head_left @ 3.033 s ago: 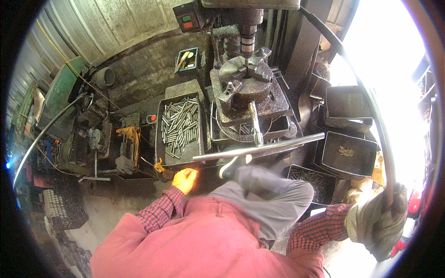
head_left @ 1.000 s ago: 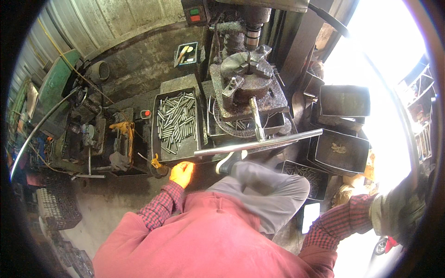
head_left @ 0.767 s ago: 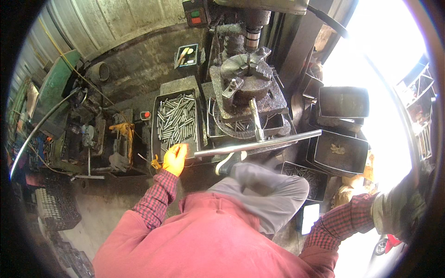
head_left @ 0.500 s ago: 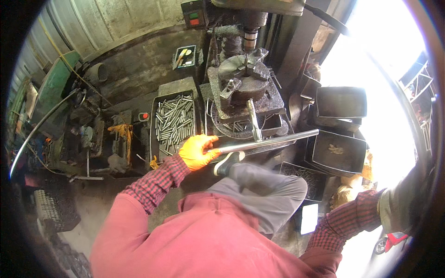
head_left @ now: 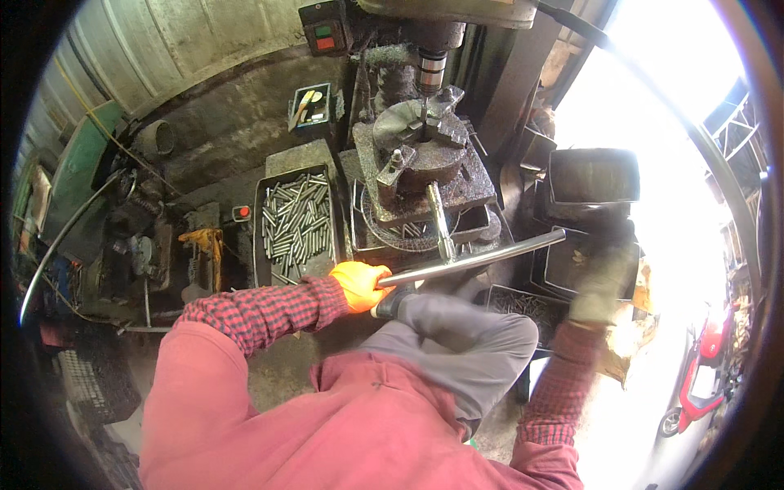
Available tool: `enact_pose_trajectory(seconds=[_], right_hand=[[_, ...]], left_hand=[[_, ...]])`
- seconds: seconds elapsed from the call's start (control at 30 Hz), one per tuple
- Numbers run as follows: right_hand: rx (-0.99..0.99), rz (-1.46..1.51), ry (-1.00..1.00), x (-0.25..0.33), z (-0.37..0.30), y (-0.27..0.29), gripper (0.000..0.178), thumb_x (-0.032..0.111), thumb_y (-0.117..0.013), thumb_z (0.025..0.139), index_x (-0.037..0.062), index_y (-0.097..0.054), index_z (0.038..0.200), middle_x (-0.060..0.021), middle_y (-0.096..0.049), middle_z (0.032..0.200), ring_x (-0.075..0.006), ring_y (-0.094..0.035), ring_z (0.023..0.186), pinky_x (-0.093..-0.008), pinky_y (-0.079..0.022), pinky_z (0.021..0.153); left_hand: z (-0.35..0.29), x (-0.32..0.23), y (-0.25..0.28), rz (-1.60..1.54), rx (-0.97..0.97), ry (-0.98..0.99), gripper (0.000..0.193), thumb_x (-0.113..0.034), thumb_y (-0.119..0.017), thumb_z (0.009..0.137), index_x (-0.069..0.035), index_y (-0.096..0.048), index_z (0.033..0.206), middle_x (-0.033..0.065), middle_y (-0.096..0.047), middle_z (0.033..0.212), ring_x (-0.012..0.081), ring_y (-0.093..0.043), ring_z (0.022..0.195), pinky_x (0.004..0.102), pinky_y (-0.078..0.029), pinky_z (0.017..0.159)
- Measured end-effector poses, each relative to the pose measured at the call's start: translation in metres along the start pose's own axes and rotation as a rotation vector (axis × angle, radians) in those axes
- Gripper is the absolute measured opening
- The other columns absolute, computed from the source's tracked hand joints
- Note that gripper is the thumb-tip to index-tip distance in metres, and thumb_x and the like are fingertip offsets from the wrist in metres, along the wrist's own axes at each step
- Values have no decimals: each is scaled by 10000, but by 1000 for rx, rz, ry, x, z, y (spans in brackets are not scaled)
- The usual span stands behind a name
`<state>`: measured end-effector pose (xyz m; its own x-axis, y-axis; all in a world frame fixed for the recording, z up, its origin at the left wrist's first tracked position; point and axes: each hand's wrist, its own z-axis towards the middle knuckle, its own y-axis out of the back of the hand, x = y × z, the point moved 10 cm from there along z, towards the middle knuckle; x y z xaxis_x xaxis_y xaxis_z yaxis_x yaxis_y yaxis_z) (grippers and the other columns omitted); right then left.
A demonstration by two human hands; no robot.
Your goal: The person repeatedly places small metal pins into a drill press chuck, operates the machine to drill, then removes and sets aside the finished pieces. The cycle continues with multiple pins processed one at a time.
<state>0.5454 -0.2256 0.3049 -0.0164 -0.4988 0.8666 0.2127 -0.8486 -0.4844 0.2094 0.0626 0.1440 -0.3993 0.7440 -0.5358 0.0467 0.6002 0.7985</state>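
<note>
My left hand [head_left: 361, 286], in an orange glove, is closed around the left end of a long shiny metal rod [head_left: 498, 253]. The rod slants up to the right, its far end near the dark bins. A metal handle [head_left: 441, 222] slopes from the jawed chuck [head_left: 412, 135] toward the rod's middle; whether they touch is unclear. Above that chuck hangs the drill chuck [head_left: 431, 72] with a bit. My right hand [head_left: 608, 278], in a greyish glove, is blurred beside the bins on the right; its fingers cannot be made out.
Left of the machine stands a tray [head_left: 259, 233] of many short metal pins [head_left: 298, 214]. Dark bins [head_left: 594, 175] stack at right, with another bin [head_left: 523, 309] of dark pieces below. A switch box [head_left: 324, 33] is at the back. My bent leg [head_left: 482, 335] is under the rod.
My right hand has swung from the far right inward and up toward the bins. My left hand still grips the rod, and the whole view has shifted slightly.
</note>
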Motion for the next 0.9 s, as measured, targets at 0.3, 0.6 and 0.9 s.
enact_pose_trajectory(seconds=[0.3, 0.6, 0.9], right_hand=[[404, 144, -105, -41, -60, -136, 559, 491, -535, 1082, -29, -664, 1240, 33, -464, 696, -97, -496, 588, -342, -591, 635], [427, -7, -221, -58, -123, -171, 453, 507, -690, 990, 103, -698, 1194, -14, -687, 909, -190, -665, 801, -451, -590, 795], [1319, -926, 343, -98, -261, -275, 242, 213, -795, 835, 61, -694, 994, -160, -694, 827, -355, -712, 871, -474, -548, 762]], left_hand=[[39, 1, -56, -224, -313, -95, 195, -274, -685, 927, -132, -694, 1060, 177, -719, 863, 410, -710, 811, 494, -564, 718], [-9, 15, 142, -654, -729, -279, 473, -253, -828, 909, 23, -671, 1259, 111, -734, 977, 201, -682, 844, 339, -547, 805], [196, -3, 243, -181, -544, -119, 514, -395, -854, 859, -24, -736, 1194, 121, -774, 1017, 187, -728, 935, 324, -552, 838]])
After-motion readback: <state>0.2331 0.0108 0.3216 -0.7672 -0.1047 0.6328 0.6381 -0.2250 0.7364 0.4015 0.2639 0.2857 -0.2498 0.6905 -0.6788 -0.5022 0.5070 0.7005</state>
